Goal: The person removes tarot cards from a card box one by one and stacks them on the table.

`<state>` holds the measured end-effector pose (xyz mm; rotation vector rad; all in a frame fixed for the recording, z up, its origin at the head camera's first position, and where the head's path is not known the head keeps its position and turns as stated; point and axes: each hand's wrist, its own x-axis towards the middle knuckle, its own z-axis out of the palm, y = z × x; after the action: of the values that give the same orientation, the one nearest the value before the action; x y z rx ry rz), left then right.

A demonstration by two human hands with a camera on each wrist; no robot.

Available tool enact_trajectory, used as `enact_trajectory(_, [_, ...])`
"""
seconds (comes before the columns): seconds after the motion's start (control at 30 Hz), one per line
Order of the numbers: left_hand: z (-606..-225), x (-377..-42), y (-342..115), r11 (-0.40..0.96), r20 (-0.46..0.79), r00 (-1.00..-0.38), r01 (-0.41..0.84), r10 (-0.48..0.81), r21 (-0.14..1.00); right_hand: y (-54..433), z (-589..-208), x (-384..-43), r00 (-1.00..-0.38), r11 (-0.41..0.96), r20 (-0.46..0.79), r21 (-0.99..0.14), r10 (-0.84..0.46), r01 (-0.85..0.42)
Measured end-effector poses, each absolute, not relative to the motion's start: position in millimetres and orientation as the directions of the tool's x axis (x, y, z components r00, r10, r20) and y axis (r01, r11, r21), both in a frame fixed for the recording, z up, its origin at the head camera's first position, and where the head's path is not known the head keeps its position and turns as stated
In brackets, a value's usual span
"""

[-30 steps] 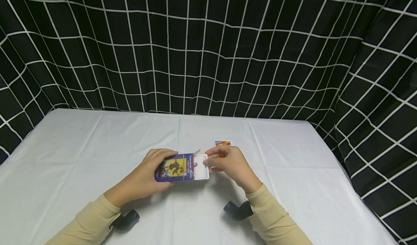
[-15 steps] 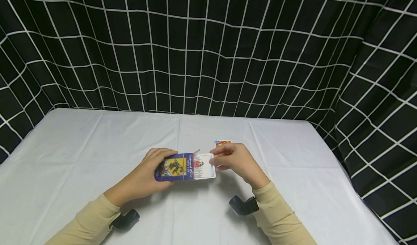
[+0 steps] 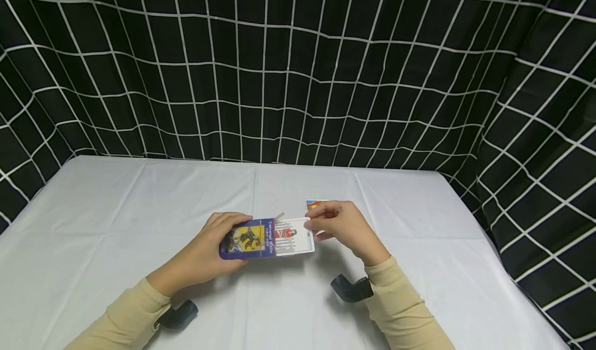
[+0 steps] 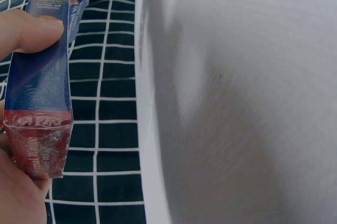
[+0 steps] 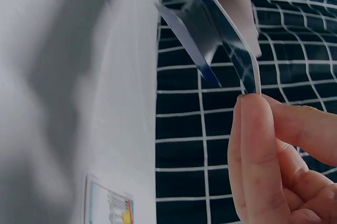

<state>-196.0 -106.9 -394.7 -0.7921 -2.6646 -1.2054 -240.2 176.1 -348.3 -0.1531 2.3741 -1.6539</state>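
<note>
My left hand (image 3: 200, 257) grips a blue tarot card box (image 3: 249, 239) above the table, its open end facing right. In the left wrist view the thumb (image 4: 45, 31) presses along the box's blue side, with the red end near the camera. A white-bordered tarot card (image 3: 294, 238) with a red figure sticks partly out of the open end. My right hand (image 3: 349, 228) pinches this card's outer edge between thumb and fingers; the right wrist view shows the card's dark back (image 5: 234, 50). Below it, the box's flap (image 5: 189, 45) hangs open.
Another tarot card (image 3: 314, 204) lies on the white tablecloth (image 3: 139, 210) behind the right hand, mostly covered by it in the head view. A black curtain with white grid lines (image 3: 261, 81) encloses the back and sides. Dark wrist devices (image 3: 351, 289) hang under both sleeves.
My right hand has moved right and slightly away from me, drawing the tarot card farther out of the box. The left hand and box have stayed nearly in place.
</note>
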Motion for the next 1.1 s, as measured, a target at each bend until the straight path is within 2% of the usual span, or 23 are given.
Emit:
enact_trajectory(0.4, [-396.1, -198.0, -108.8, 0.559, 0.318, -0.857, 0.508, 0.406, 0.655, 195.9, -336.7, -245.4, -0.968, 0.426, -0.128, -0.905, -0.215, 0.025])
enact_trajectory(1.1, [-396.6, -198.3, -108.7, 0.572, 0.313, -0.867, 0.493, 0.389, 0.655, 220.9, -323.2, -247.9, -0.976, 0.400, -0.094, -0.917, -0.198, 0.007])
